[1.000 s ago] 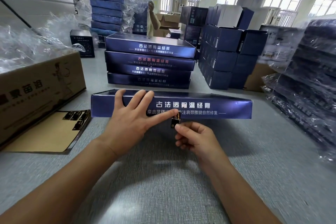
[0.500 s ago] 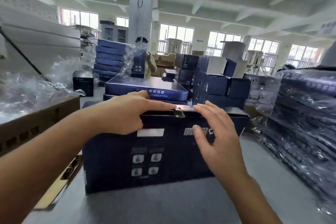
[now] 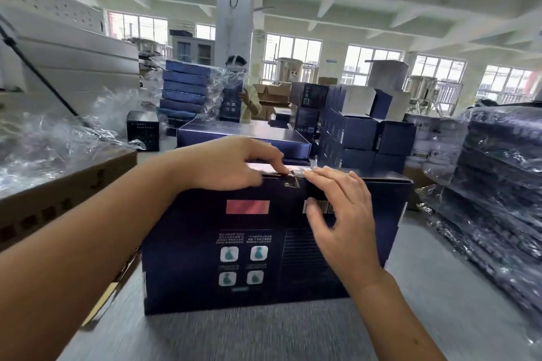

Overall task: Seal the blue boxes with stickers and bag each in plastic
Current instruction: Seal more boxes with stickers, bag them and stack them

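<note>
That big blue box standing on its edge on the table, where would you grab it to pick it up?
Probably by its two short ends, one hand coming in from each side, fingers wrapped round the narrow walls. The blue box stands upright, wide and thin, so the ends offer parallel faces. The top edge carries the sticker, better left alone.

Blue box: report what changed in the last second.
The flat dark blue cardboard box was tipped from lying flat to standing on edge, back panel toward the camera. The left hand went from spread over it to holding its top edge, a fingertip on the small sticker. The right hand released the sticker and touches the box, fingers open. The stack of blue boxes behind stayed.
</note>
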